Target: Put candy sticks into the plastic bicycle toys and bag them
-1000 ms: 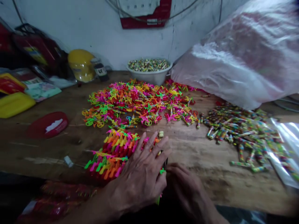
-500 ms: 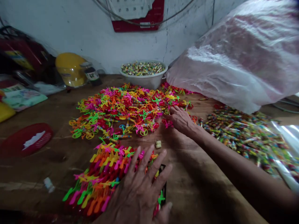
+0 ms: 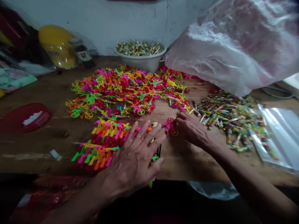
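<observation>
My left hand [image 3: 132,157] lies flat with its fingers spread over rows of small bright plastic toys [image 3: 99,154]. The toys are lined up in green, pink, yellow and orange, and part of a dark rack edge [image 3: 159,151] shows beside the hand. My right hand [image 3: 192,130] is low over the table, its fingers curled at some pink and red plastic toys with ring-shaped ends [image 3: 170,125]. The fingertips are partly hidden. Past both hands spreads a large heap of loose, similar plastic toys [image 3: 126,90].
A grey bowl [image 3: 142,60] full of small patterned tubes stands by the wall. More candy-coloured tubes [image 3: 224,109] lie at right beside clear plastic [image 3: 280,133], under a big translucent bag [image 3: 224,59]. At left are a red basket [image 3: 16,121] and a yellow-lidded container [image 3: 56,46].
My right hand has come back from the heap toward me, bringing pink and red toys with it. My left hand stays spread over the rows. The view has tilted down.
</observation>
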Demonstrator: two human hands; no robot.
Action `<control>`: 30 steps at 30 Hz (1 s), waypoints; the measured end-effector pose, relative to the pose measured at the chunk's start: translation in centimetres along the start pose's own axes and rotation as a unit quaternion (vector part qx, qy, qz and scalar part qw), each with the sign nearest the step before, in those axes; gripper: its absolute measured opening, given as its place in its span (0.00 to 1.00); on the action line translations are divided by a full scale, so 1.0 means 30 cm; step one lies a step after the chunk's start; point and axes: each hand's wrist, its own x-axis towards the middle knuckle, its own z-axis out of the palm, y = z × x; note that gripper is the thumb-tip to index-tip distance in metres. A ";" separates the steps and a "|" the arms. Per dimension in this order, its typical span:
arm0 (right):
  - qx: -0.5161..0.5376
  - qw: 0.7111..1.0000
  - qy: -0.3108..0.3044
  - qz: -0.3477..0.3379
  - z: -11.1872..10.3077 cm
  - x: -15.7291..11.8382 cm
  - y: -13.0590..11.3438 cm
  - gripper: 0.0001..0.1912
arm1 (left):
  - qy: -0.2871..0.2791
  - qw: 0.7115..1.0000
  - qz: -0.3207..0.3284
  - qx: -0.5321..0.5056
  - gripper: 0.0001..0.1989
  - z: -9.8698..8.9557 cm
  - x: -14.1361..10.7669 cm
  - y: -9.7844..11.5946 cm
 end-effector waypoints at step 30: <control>0.171 0.954 0.224 0.099 0.099 -0.208 -0.167 0.06 | 0.039 0.998 -0.032 -0.033 0.14 0.007 0.120 -0.044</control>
